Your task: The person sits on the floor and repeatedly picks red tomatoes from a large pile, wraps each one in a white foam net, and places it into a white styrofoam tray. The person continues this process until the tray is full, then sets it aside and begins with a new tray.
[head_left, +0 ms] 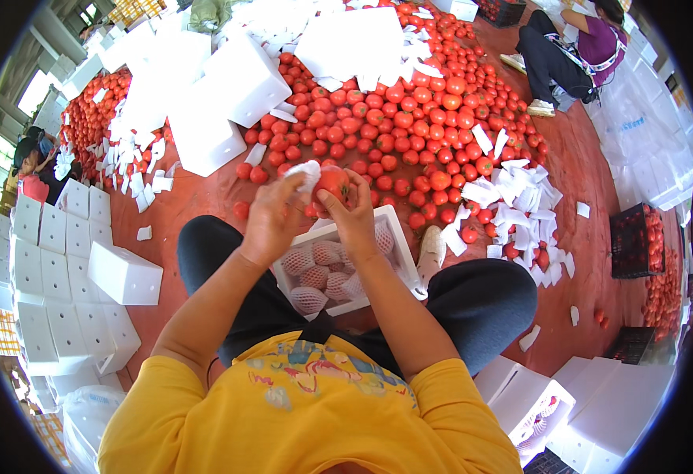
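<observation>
My right hand [353, 214] grips a red tomato [331, 181] with a green stem end, above a white foam box. Close beside it, my left hand [272, 220] holds a white foam net sleeve [306, 172], blurred, whose edge meets the tomato's left side; whether it goes around the fruit I cannot tell. Between my legs stands the foam box [407, 256]. Several tomatoes in foam nets [327, 253] lie inside it, partly covered by my forearms.
Ahead spreads a large heap of loose tomatoes [402, 118] on a red floor sheet [162, 237]. Flat foam sleeves [524, 201] lie at right, near black crates [627, 243]. White foam boxes [53, 278] are stacked left. Other people sit at upper right [565, 53] and far left [32, 172].
</observation>
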Demonstrator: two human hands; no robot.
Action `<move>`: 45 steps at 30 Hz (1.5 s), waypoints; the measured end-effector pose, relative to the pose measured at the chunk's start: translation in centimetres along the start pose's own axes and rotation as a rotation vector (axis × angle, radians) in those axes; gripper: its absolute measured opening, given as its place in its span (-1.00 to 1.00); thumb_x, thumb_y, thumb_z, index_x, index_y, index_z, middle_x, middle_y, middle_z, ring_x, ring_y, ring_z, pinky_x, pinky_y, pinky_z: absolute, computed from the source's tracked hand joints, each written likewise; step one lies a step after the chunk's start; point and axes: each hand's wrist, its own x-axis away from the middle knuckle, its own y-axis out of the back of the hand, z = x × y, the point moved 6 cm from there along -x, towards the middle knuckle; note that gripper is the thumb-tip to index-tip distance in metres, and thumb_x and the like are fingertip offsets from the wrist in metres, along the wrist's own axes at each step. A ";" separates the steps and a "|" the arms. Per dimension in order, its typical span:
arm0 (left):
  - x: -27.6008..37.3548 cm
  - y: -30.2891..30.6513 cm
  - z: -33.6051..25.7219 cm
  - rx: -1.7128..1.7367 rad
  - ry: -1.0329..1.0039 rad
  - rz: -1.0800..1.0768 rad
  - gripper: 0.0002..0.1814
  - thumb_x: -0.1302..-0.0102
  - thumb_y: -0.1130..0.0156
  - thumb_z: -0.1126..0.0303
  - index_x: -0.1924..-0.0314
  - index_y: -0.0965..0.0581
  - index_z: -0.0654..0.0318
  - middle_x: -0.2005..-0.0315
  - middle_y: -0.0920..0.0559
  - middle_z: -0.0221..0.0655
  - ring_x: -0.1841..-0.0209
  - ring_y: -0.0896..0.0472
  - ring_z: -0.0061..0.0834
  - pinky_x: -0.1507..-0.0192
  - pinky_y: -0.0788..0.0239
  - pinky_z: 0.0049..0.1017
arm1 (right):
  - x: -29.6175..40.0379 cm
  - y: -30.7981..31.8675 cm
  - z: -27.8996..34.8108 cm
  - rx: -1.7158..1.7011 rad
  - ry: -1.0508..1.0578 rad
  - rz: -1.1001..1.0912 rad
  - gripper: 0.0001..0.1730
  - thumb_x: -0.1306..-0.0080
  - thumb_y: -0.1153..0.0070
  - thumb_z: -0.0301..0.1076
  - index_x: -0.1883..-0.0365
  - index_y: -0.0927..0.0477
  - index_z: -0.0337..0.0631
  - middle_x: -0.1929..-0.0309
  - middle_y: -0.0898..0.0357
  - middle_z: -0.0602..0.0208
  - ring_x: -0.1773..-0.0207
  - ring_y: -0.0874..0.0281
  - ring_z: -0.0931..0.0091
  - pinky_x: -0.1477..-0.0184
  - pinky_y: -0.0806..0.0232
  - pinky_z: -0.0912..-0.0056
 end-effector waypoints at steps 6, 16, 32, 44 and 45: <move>0.9 -1.2 0.1 0.225 0.160 0.204 -0.57 -0.22 0.00 0.68 -0.11 -0.46 0.28 0.03 -0.49 -0.11 0.02 -0.55 -0.20 0.06 -0.46 -0.43 | 0.3 0.2 -2.2 0.001 -0.066 0.066 -0.28 -0.26 -0.19 -0.30 -0.31 -0.14 -0.22 -0.05 -0.38 0.26 0.03 -0.45 0.59 0.18 -0.41 0.61; 0.7 -1.8 1.0 0.128 0.165 0.092 -0.20 0.08 -0.49 0.28 -0.22 -0.38 0.14 -0.06 -0.45 -0.25 0.10 -0.56 -0.36 0.15 -0.45 -0.48 | 0.3 0.2 -4.1 -0.431 -0.239 0.129 -0.59 -0.32 0.04 -0.20 -0.08 -0.39 -0.20 0.11 -0.52 0.36 0.16 -0.52 0.52 0.24 -0.38 0.50; 1.0 -4.7 3.9 1.357 0.831 0.167 -0.89 -0.36 -0.13 0.30 0.24 -0.44 0.14 0.28 -0.53 -0.55 0.21 -0.48 -0.71 0.13 -0.35 -0.59 | -1.2 0.4 -0.3 -0.411 -0.207 0.332 -0.46 -0.34 0.32 0.03 -0.08 -0.43 -0.14 0.02 -0.55 0.34 0.07 -0.52 0.41 0.27 -0.36 0.31; 2.5 -8.8 7.2 1.155 0.843 0.227 -0.82 -0.38 -0.11 0.25 0.14 -0.44 0.16 0.22 -0.51 -0.53 0.21 -0.46 -0.72 0.20 -0.32 -0.67 | -1.0 2.4 -2.0 -0.450 -0.457 0.245 -0.47 -0.36 0.28 0.08 -0.04 -0.46 -0.11 0.11 -0.56 0.38 0.16 -0.54 0.45 0.32 -0.39 0.27; 2.4 -8.6 6.9 1.138 0.767 0.194 -0.76 -0.36 -0.13 0.24 0.08 -0.42 0.18 0.15 -0.49 -0.49 0.13 -0.44 -0.67 0.12 -0.31 -0.63 | -1.1 2.9 -2.5 -0.380 -0.476 0.194 -0.48 -0.37 0.28 0.09 -0.02 -0.48 -0.11 0.12 -0.56 0.39 0.15 -0.54 0.47 0.30 -0.40 0.27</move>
